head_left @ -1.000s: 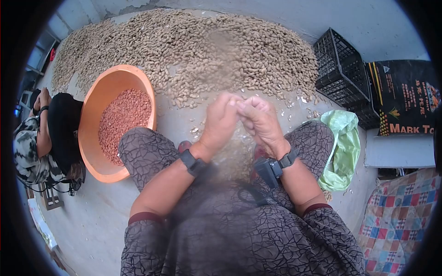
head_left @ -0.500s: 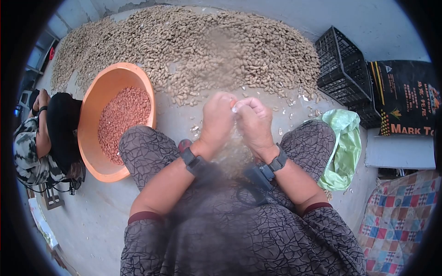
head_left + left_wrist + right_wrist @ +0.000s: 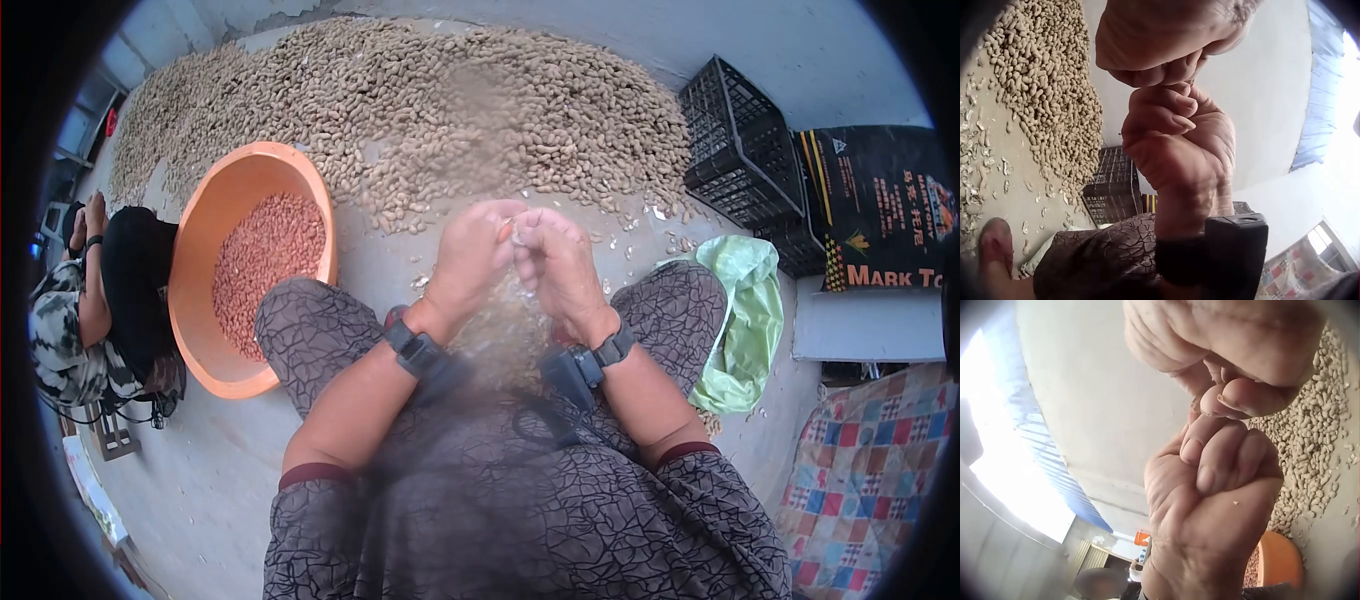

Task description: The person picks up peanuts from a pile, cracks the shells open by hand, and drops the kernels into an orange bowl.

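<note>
Both hands meet in front of the body, fingers curled and tips together over a peanut (image 3: 506, 230), mostly hidden by them. A reddish bit of it shows beside the left thumb, with a pale piece at the right fingertips. My left hand (image 3: 470, 258) pinches it from the left, and my right hand (image 3: 563, 268) from the other side. In the right wrist view, the left hand (image 3: 1210, 500) has its fingers folded into the palm below the right fingertips. Beyond the hands spreads a large heap of unshelled peanuts (image 3: 440, 110).
An orange basin (image 3: 205, 290) with red shelled peanuts stands left, beside another seated person (image 3: 90, 290). At right are black crates (image 3: 740, 150), a green plastic bag (image 3: 745, 330), a black printed sack (image 3: 880, 210) and a patchwork cloth (image 3: 870, 470). Shell bits lie on the floor.
The right hand has turned and shifted slightly at the left fingertips. A reddish kernel came into sight between the hands half a second ago and still shows, less plainly.
</note>
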A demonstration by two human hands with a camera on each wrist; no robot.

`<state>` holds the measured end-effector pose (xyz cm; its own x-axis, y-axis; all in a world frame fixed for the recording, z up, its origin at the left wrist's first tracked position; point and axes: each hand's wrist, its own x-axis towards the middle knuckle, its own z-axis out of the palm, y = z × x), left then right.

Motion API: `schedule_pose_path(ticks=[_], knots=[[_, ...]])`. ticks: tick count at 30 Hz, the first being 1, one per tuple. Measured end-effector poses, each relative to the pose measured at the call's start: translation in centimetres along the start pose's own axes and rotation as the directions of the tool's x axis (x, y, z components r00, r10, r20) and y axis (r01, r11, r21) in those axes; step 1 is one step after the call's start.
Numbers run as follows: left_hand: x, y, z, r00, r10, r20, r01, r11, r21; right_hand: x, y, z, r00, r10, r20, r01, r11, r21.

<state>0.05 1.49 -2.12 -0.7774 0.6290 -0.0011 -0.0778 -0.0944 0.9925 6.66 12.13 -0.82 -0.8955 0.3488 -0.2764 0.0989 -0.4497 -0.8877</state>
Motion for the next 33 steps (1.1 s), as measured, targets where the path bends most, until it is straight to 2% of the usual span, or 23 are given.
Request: schedule_pose_path(ticks=[1,2,3,4,6,8,9,10,12,13,14,15,16,17,18,20,21,23,26,30,32,33], knots=[[-0.2,0.5,0.1,1.0,0.002,0.003,-0.002,1.0,0.002,0.1,0.1,-0.5,0.999,0.016,0.041,-0.016,1.0,0.005],[-0.5,1.0,0.2,0.993,-0.116,0.035,0.121,0.962,-0.243,0.1,0.1,-0.8,0.996,0.031,0.08,-0.032,0.999,0.009],[-0.7,1.5,0.4,0.97,-0.222,0.095,0.241,0.851,-0.467,0.1,-0.1,-0.8,0.997,0.026,0.078,-0.027,1.0,0.011],[-0.7,1.3,0.2,0.97,-0.22,0.1,0.241,0.852,-0.464,0.0,-0.2,-0.8,0.996,0.006,0.093,-0.004,1.0,-0.025],[-0.6,0.6,-0.6,0.937,-0.218,0.273,0.344,0.708,-0.617,-0.3,-0.6,-0.6,0.994,-0.016,0.108,0.022,0.998,-0.059],[-0.8,0.5,-1.0,0.926,-0.233,0.298,0.371,0.704,-0.605,-1.1,-0.9,-0.2,0.985,-0.067,0.161,0.1,0.974,-0.202],[-0.9,0.4,-1.0,0.915,-0.249,0.318,0.397,0.699,-0.594,-1.2,-0.9,-0.2,0.985,-0.069,0.16,0.101,0.974,-0.201],[-1.0,0.1,-1.0,0.914,-0.249,0.319,0.398,0.7,-0.593,-1.3,-0.8,-0.1,0.982,-0.124,0.143,0.156,0.959,-0.238],[-1.1,-0.2,-0.8,0.895,-0.361,0.262,0.445,0.689,-0.572,-1.4,-0.5,0.1,0.975,-0.183,0.128,0.212,0.938,-0.275],[-1.2,-0.1,-0.4,0.896,-0.358,0.263,0.444,0.69,-0.571,-1.5,-0.1,0.2,0.956,-0.274,0.109,0.295,0.896,-0.332],[-1.4,0.1,0.0,0.896,-0.415,0.159,0.429,0.716,-0.55,-1.6,0.2,0.2,0.927,-0.362,0.096,0.37,0.844,-0.389],[-1.5,0.3,0.3,0.885,-0.462,0.05,0.417,0.741,-0.526,-1.7,0.3,0.1,0.927,-0.362,0.098,0.371,0.844,-0.389],[-1.6,-0.2,0.2,0.886,-0.461,0.048,0.415,0.743,-0.525,-1.8,0.3,0.0,0.892,-0.443,0.092,0.396,0.664,-0.635],[-1.6,-1.1,-0.1,0.921,-0.379,0.09,0.374,0.794,-0.48,-1.9,0.4,0.0,0.848,-0.519,0.11,0.368,0.426,-0.826],[-1.7,-1.0,0.0,0.945,-0.296,0.137,0.326,0.839,-0.436,-1.8,0.7,-0.1,0.847,-0.52,0.11,0.369,0.427,-0.826],[-1.9,-0.8,0.0,0.942,-0.312,0.128,0.336,0.849,-0.408,-1.7,1.2,-0.3,0.783,-0.609,0.131,0.413,0.35,-0.841],[-2.0,-0.4,0.1,0.938,-0.328,0.116,0.346,0.858,-0.38,-1.9,1.1,-0.3,0.782,-0.609,0.132,0.414,0.35,-0.84],[-2.0,-0.8,-0.1,0.94,-0.317,0.13,0.343,0.863,-0.37,-2.2,0.8,-0.2,0.882,-0.467,0.058,0.366,0.603,-0.709],[-1.9,-1.5,-0.6,0.93,-0.323,0.174,0.366,0.851,-0.377,-2.2,0.5,-0.6,0.896,-0.426,0.126,0.393,0.63,-0.67],[-2.3,-1.1,-0.8,0.89,-0.394,0.229,0.455,0.78,-0.43,-2.3,1.0,-1.3,0.888,-0.425,0.173,0.43,0.638,-0.638],[-2.3,-1.3,-0.8,0.889,-0.386,0.246,0.458,0.774,-0.438,-3.0,0.5,-0.8,0.763,-0.582,0.282,0.569,0.396,-0.721],[-2.4,-1.3,-0.8,0.887,-0.379,0.262,0.46,0.767,-0.447,-3.1,0.5,-0.7,0.762,-0.583,0.281,0.569,0.396,-0.72]])
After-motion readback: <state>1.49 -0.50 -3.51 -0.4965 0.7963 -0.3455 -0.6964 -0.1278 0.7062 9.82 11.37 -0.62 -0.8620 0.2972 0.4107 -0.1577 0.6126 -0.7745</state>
